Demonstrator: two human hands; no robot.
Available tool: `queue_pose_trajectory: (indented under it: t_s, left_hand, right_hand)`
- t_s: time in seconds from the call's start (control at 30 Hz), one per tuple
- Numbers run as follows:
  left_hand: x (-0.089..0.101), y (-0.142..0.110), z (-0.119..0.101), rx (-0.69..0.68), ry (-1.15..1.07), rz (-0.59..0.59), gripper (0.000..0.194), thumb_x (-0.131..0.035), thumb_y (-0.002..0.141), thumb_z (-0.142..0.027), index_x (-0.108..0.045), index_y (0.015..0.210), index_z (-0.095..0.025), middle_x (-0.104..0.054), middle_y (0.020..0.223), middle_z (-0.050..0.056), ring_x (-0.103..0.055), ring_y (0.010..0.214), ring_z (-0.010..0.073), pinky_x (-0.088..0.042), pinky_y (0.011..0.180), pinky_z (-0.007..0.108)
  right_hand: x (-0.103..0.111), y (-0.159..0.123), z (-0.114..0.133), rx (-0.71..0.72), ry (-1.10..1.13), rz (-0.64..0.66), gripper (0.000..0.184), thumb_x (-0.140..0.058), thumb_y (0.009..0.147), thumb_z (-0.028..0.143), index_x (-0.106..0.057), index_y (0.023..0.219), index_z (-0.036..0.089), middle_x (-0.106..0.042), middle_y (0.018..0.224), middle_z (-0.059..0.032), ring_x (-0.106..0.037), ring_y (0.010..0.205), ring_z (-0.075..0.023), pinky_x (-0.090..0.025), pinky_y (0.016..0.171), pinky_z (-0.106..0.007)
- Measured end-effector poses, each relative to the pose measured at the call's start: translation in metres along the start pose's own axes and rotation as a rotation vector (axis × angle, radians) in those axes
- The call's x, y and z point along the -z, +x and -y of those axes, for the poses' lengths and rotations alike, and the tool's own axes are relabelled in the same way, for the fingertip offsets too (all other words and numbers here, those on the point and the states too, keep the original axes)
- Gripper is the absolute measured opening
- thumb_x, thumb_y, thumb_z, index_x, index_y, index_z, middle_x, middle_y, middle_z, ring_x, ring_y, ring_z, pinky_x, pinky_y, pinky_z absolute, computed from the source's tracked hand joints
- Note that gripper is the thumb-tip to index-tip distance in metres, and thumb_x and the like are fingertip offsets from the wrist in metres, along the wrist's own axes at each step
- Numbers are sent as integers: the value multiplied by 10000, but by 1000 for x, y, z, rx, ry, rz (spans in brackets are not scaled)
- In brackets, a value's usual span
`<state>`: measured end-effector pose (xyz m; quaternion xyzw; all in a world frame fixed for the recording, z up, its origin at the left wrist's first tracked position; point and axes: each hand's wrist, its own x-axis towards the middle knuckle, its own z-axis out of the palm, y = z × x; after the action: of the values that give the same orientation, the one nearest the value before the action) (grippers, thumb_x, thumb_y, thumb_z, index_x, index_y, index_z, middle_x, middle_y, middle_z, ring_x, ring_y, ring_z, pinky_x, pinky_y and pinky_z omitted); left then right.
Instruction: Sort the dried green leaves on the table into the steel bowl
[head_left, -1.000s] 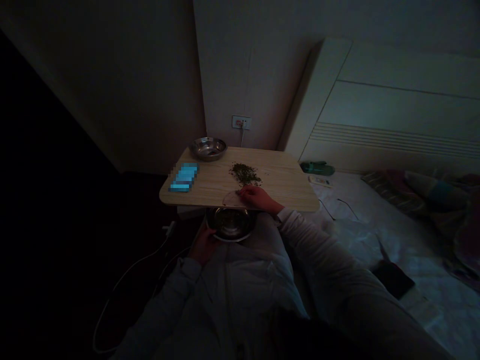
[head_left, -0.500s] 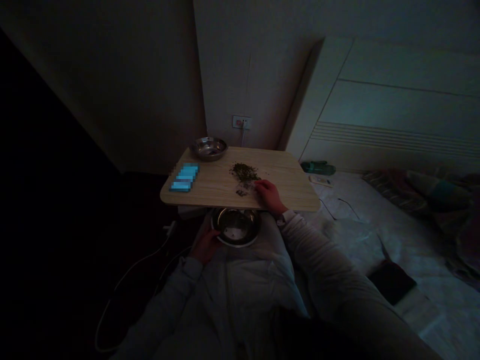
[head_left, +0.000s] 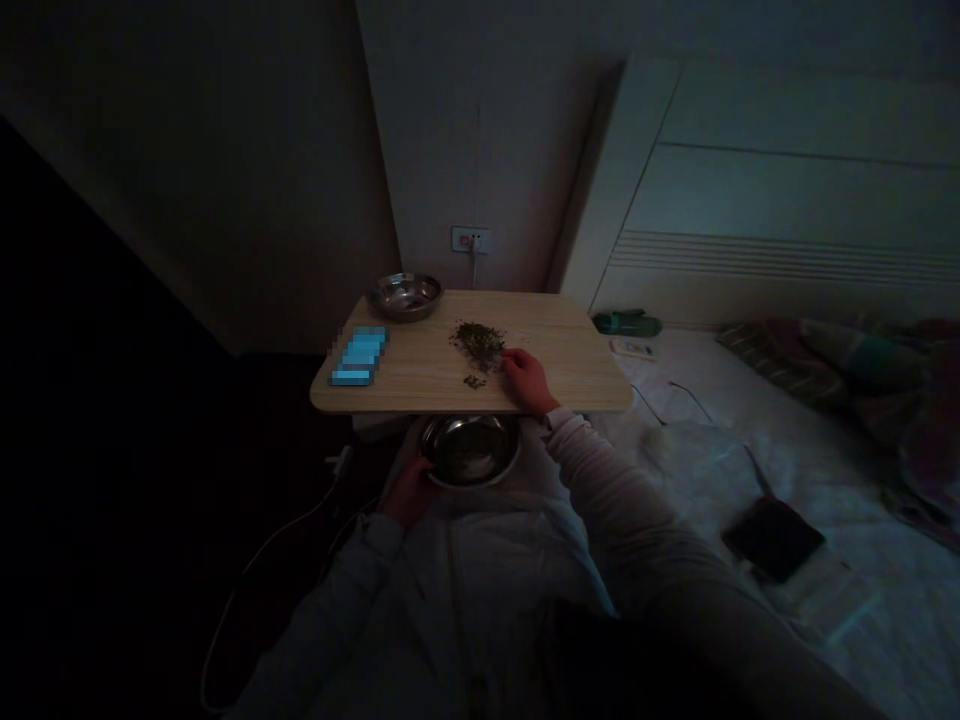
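A loose pile of small dark green bits (head_left: 480, 342), perhaps dried leaves or seeds, lies on the wooden tabletop (head_left: 412, 375). A smaller cluster of bits (head_left: 474, 381) sits nearer the front edge. My right hand (head_left: 527, 382) rests at the pile's right side, thumb and fingertips pinched together; whatever they hold is too small to see. Down on my lap is a shiny metal bowl (head_left: 471, 450), its inside dim. My left hand (head_left: 411, 490) grips that bowl by its left rim, with most of the fingers in shadow.
Another metal bowl (head_left: 405, 297) stands at the table's back left, behind a lit phone (head_left: 360, 356) with a blurred screen. To the right, a bed (head_left: 697, 360) holds a green bottle (head_left: 628, 322), a remote (head_left: 634, 349) and a dark flat object (head_left: 774, 538). A white cable (head_left: 255, 555) hangs at left.
The view has shifted slightly. My right fingertips have moved a little away from me, up along the main pile. A pale patch by the small cluster no longer shows. My left hand stays on the bowl.
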<state>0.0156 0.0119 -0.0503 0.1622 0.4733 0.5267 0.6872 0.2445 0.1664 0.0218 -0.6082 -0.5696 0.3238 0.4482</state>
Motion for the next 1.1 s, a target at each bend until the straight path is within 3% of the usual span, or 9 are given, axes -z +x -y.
queue_pose_trajectory:
  t_s: [0.2, 0.4, 0.73, 0.93, 1.1]
  left_hand:
    - [-2, -2, -2, 12, 9, 8, 573, -752, 571, -54, -766, 1117, -225, -843, 1170, 87, -757, 1260, 390, -671, 999, 466]
    - [-4, -6, -7, -19, -23, -36, 629, -740, 585, -35, -774, 1172, -257, -844, 1191, 57, -752, 1278, 373, -672, 1011, 473]
    - [-2, -1, -4, -5, 24, -26, 649, -732, 590, -54, -754, 1210, -246, -840, 1171, 73, -780, 1193, 358, -686, 926, 433]
    - [-4, -3, -7, -41, -17, -100, 587, -745, 616, -71, -754, 1177, -241, -833, 1118, 59, -775, 1191, 354, -694, 903, 435]
    - [-3, -5, -10, -25, 23, -52, 548, -767, 633, -81, -775, 1158, -241, -836, 1114, 63, -775, 1191, 360, -695, 902, 441]
  right_hand:
    - [-7, 8, -9, 56, 57, -36, 233, -646, 853, 282, -806, 1009, 215, -813, 872, -30, -740, 911, -225, -601, 1013, -403]
    - [-18, 4, -1, -11, -3, -90, 255, -635, 883, 304, -812, 1039, 207, -837, 980, -70, -761, 982, -252, -587, 1047, -423]
    - [-13, -4, 7, -20, 27, -57, 264, -623, 872, 283, -813, 1029, 189, -810, 879, -60, -755, 977, -264, -577, 1051, -422]
    - [-13, -5, 11, -51, 56, -93, 278, -610, 862, 251, -810, 1036, 168, -818, 883, -66, -759, 976, -255, -579, 1052, -406]
    - [-13, -5, 10, -47, 64, -98, 249, -614, 852, 252, -799, 1005, 185, -806, 863, -46, -750, 933, -248, -583, 1026, -405]
